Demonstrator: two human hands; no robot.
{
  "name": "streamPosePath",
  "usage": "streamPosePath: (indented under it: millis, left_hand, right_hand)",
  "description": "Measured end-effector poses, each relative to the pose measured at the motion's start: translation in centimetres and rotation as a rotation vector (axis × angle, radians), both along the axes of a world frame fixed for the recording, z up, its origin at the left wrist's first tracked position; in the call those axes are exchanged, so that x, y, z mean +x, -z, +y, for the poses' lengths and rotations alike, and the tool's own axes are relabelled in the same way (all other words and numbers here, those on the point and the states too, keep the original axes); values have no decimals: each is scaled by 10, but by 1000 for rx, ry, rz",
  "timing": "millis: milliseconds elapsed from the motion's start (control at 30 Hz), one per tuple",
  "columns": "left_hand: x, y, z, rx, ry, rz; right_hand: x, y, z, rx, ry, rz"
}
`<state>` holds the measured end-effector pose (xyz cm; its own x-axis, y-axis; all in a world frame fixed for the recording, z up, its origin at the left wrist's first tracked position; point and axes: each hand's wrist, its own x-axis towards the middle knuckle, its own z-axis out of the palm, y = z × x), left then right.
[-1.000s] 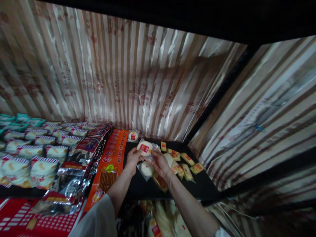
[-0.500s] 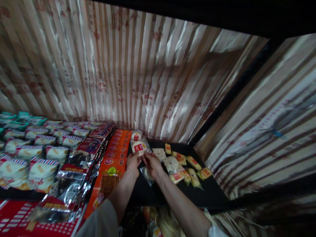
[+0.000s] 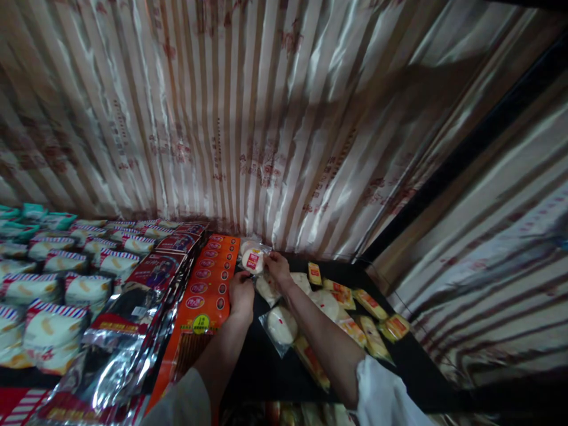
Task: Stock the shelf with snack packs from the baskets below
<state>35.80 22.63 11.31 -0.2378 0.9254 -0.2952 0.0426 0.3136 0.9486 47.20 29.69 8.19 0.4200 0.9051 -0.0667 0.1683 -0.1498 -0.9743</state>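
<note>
My right hand [image 3: 278, 266] reaches to the back of a black shelf [image 3: 266, 367] and pinches the clear wrapper of a round white bun with a red label [image 3: 252, 260]. My left hand [image 3: 242, 294] rests with curled fingers on the shelf beside the orange packets [image 3: 205, 284]; I cannot see anything in it. More wrapped white buns [image 3: 281, 324] lie loose under my right forearm.
Small yellow and red snack packs [image 3: 370, 305] are scattered on the right of the shelf. Left of the orange packets lie dark foil packs [image 3: 128, 310] and rows of white buns in striped wrappers [image 3: 48, 328]. A striped shiny curtain [image 3: 248, 118] hangs behind.
My right hand has carried the labelled bun further back on the shelf. My left hand has let go of it and dropped beside the orange packets. The camera has tipped forward.
</note>
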Motion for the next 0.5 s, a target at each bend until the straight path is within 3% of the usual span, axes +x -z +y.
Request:
streamPosePath:
  millis: [200,500]
  left_hand:
    - [-3,4,21,220,205,595]
    - [-3,14,37,250,405,823]
  right_hand:
    - [0,13,23,-11,-40,-172]
    - [3,14,30,-81,-47,-384]
